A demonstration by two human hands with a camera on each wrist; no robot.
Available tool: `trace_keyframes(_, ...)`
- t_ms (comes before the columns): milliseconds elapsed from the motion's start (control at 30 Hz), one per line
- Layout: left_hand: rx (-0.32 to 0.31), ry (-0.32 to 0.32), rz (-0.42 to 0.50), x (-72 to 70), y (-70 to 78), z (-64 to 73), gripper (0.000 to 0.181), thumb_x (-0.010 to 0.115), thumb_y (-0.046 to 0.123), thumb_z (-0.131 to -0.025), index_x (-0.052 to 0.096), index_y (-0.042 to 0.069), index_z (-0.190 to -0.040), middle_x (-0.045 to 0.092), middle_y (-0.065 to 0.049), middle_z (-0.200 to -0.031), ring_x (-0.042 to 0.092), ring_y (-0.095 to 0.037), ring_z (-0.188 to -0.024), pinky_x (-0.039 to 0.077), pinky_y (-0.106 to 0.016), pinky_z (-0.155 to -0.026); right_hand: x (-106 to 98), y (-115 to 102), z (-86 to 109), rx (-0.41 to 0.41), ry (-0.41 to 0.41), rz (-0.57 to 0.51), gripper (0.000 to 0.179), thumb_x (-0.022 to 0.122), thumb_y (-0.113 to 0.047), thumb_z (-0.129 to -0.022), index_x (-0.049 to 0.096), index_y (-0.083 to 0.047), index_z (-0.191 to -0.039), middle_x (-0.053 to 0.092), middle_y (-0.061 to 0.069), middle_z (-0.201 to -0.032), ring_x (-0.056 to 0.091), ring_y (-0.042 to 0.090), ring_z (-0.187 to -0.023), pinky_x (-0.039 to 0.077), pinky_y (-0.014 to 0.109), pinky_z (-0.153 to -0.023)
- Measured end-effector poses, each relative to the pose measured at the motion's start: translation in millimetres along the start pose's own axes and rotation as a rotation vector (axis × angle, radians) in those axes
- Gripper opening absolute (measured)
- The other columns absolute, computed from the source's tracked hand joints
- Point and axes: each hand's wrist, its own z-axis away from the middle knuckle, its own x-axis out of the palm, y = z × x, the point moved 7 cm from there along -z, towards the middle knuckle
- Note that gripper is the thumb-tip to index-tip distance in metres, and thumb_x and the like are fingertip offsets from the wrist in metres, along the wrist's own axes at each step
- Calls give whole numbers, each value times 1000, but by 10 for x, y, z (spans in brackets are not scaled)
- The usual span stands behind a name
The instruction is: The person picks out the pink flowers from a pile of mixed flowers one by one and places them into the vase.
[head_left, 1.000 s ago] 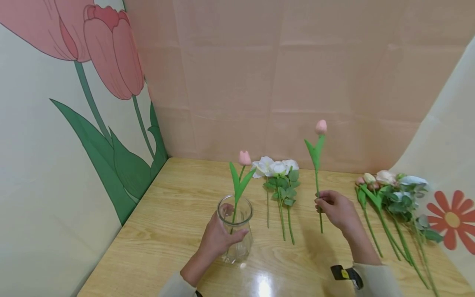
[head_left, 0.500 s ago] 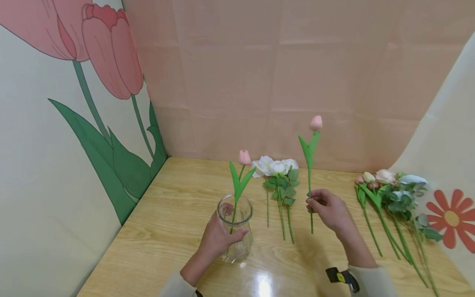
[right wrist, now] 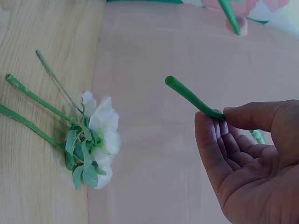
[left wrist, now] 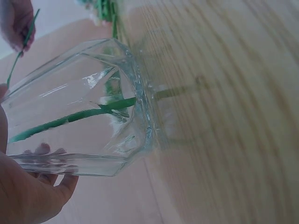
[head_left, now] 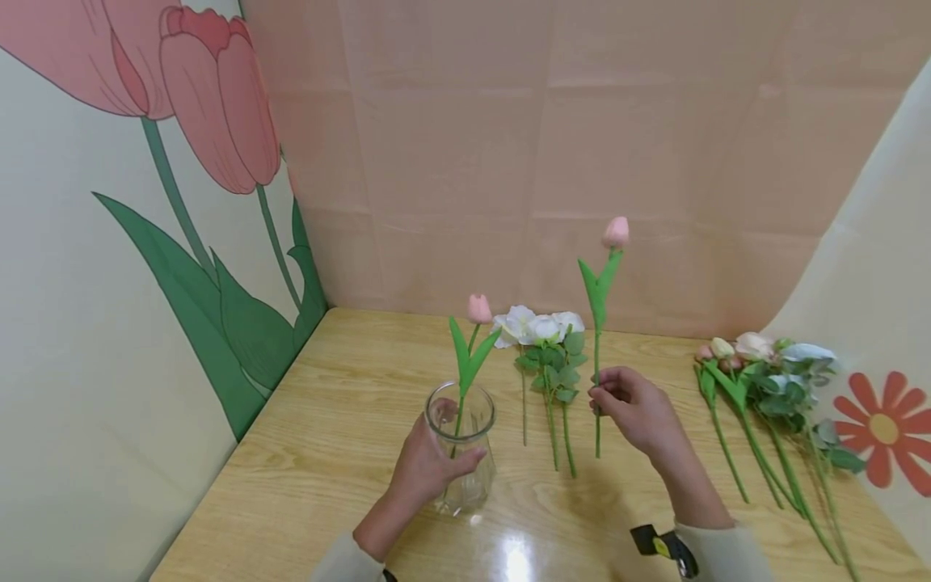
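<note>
Pinching a tulip by its stem, my right fingers are holding it above the desk, right of the vase. My left fingers are gripping that vase, where another tulip is standing. White flowers are lying farther back, a mixed bunch at far right.

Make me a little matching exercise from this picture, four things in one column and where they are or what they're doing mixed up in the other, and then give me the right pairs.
Column one
1. White flowers
2. Right hand
3. Glass vase
4. Left hand

Column two
A. Gripping clear glass
B. Lying on the table
C. With one tulip inside
D. Pinching another tulip by its stem

Right pairs: 1-B, 2-D, 3-C, 4-A
</note>
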Motion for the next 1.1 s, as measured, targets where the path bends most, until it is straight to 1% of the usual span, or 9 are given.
trace_keyframes(167, -8, 2, 2, -1, -1, 6, 75, 85, 49, -75, 49, 18, -133, 60, -7, -130, 58, -32, -123, 49, -58, -99, 14, -74, 23, -13, 2, 7, 30, 61, -19, -102, 57, 2, -122, 67, 17, -107, 69, 21, -91, 56, 23, -72)
trace_keyframes(333, -22, 2, -8, 0, -2, 14, 78, 85, 50, -74, 49, 17, -135, 60, -10, -132, 59, -34, -123, 49, -60, -100, 19, -152, 41, -43, 11, 13, 28, 62, -18, -102, 58, 2, -121, 68, 17, -106, 69, 20, -90, 56, 22, -71)
trace_keyframes(400, -21, 2, -9, -1, 0, 14, 80, 85, 51, -74, 49, 16, -136, 60, -11, -132, 59, -34, -122, 49, -60, -100, 24, -185, 47, -51, 14, 8, 27, 62, -17, -101, 58, 2, -120, 68, 16, -105, 69, 20, -90, 57, 24, -71)
trace_keyframes(567, -17, 2, -16, 1, -3, 8, 79, 85, 52, -74, 50, 15, -134, 60, -12, -131, 60, -34, -121, 50, -59, -99, 44, -260, 56, -72, 14, -21, 25, 64, -14, -100, 57, 3, -118, 69, 16, -102, 69, 19, -88, 57, 24, -71)
trace_keyframes(633, -11, 4, -18, 1, -2, 5, 79, 85, 51, -74, 50, 14, -134, 60, -12, -131, 60, -34, -120, 50, -59, -98, 52, -280, 58, -79, 12, -27, 24, 64, -13, -100, 57, 3, -117, 69, 17, -101, 69, 19, -88, 56, 22, -70)
trace_keyframes(800, -13, 4, -13, 0, 0, 3, 78, 86, 50, -74, 50, 15, -133, 61, -12, -131, 60, -34, -120, 50, -58, -98, 77, -329, 66, -88, 7, -46, 24, 65, -13, -99, 57, 3, -116, 69, 15, -100, 70, 21, -88, 58, 24, -71)
trace_keyframes(933, -22, 3, -9, -1, -3, 4, 77, 86, 50, -74, 50, 16, -133, 61, -12, -131, 60, -34, -121, 49, -59, -99, 102, -397, 82, -115, 6, -67, 24, 67, -13, -98, 58, 2, -114, 69, 13, -98, 70, 23, -90, 59, 27, -71)
trace_keyframes(1100, -18, 5, -7, -2, 4, 4, 77, 86, 47, -73, 50, 17, -134, 61, -11, -132, 60, -33, -121, 49, -59, -99, 143, -472, 92, -134, -15, -98, 22, 68, -12, -97, 57, 1, -112, 69, 12, -97, 70, 21, -90, 58, 25, -70)
